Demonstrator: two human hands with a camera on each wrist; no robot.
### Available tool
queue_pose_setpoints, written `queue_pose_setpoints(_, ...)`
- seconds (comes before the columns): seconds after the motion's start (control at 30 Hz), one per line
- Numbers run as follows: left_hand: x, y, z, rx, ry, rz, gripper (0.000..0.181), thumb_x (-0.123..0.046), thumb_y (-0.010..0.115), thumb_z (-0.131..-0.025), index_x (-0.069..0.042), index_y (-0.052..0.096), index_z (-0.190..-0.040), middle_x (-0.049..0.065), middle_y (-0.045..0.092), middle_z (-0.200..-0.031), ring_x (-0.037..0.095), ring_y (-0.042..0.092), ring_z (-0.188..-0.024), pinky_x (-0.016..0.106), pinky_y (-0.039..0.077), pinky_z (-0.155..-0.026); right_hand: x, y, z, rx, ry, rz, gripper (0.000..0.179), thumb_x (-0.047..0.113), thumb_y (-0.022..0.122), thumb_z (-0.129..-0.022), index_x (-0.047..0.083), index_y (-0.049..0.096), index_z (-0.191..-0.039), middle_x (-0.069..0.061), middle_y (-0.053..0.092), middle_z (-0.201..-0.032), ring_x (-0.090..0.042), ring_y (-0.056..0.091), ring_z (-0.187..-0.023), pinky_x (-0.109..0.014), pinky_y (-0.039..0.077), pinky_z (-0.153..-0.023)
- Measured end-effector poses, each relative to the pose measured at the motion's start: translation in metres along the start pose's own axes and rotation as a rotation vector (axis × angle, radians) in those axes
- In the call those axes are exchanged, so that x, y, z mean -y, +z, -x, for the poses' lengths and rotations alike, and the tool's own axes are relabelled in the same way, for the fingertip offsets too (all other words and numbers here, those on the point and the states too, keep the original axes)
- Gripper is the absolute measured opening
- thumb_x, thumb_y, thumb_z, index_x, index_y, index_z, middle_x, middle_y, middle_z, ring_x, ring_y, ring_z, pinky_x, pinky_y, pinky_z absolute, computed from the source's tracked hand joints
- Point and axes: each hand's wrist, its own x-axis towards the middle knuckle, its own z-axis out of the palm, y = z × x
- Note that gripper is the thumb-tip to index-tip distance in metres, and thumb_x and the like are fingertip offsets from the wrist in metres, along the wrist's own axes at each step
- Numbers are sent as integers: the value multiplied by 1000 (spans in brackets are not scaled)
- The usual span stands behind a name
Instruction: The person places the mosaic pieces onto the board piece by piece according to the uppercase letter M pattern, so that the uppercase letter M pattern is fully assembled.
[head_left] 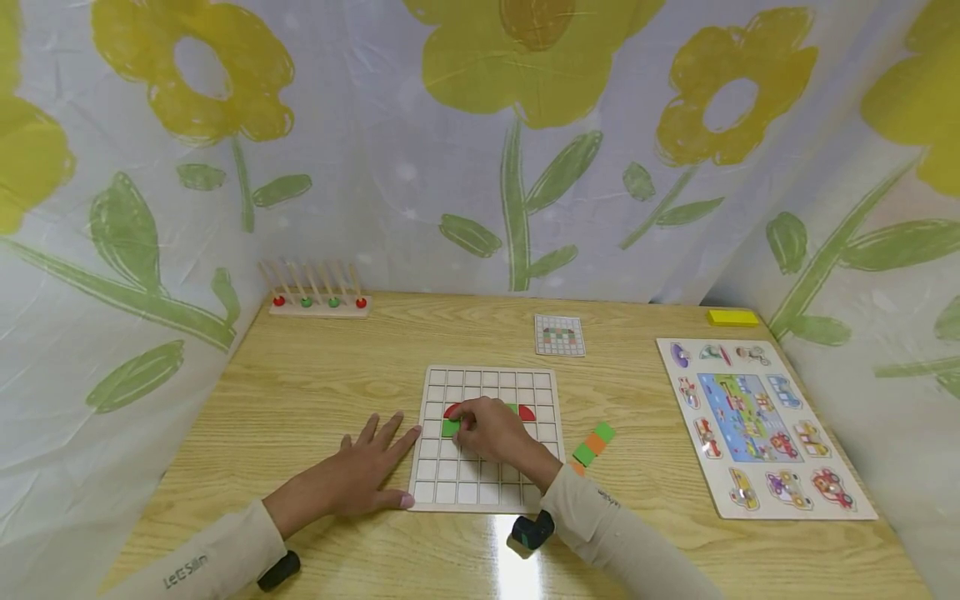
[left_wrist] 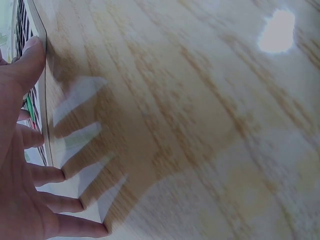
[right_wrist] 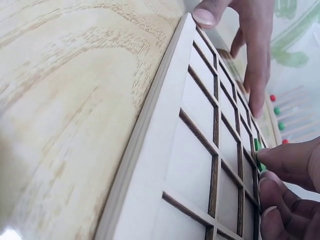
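A pale wooden grid board (head_left: 446, 493) lies on the table. My right hand (head_left: 491, 429) is over it with curled fingers, thumb and fingertips pinching at a green square tile (head_left: 449, 428) in a left-hand cell. In the right wrist view, this green tile (right_wrist: 257, 144) shows partly behind the fingertips. Red quarter-round pieces (head_left: 527, 413) sit in the same area, and my hand hides part of that row. My left hand (head_left: 367, 467) rests with spread fingers beside the board, its thumb at the near left corner. The left wrist view shows that hand (left_wrist: 22, 190) from the palm side.
Green and orange tiles (head_left: 595, 443) lie in a line right of the board. Behind it lies a pattern card (head_left: 559, 350). A knobbed picture puzzle (head_left: 678, 392) occupies the right, near a yellow block (head_left: 732, 317). A peg rack (head_left: 321, 311) with beads stands back left.
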Motion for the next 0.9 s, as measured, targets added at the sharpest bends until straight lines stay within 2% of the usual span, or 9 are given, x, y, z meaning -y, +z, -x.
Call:
queue_pose_setpoints(0.47, -2, -3, 1, 24, -13, 18, 96, -64, 60, -91, -10, 23, -160, 29, 16, -164, 64, 17, -143, 84, 29, -95, -2, 0, 1, 8, 12, -1, 22, 16, 78, -87, 15, 76, -109, 12, 62, -75, -5, 53, -64, -22, 42, -59)
queue_pose_setpoints(0.67, -3, -4, 1, 25, -17, 26, 96, -64, 61, -90, -10, 24, -160, 29, 16, -164, 64, 16, -144, 84, 29, -95, -5, -7, 5, 11, -66, -59, 22, 18, 76, -90, 14, 75, -111, 10, 63, -78, -6, 52, -63, -22, 43, -60)
queue_pose_setpoints(0.9, -3, -4, -1, 38, -33, 14, 96, -66, 60, -90, -12, 24, -161, 27, 16, -165, 62, 16, -145, 83, 29, -96, -18, -23, 14, -19, -129, -94, 19, 19, 70, -94, 13, 74, -112, 9, 68, -86, -8, 57, -74, -24, 46, -68)
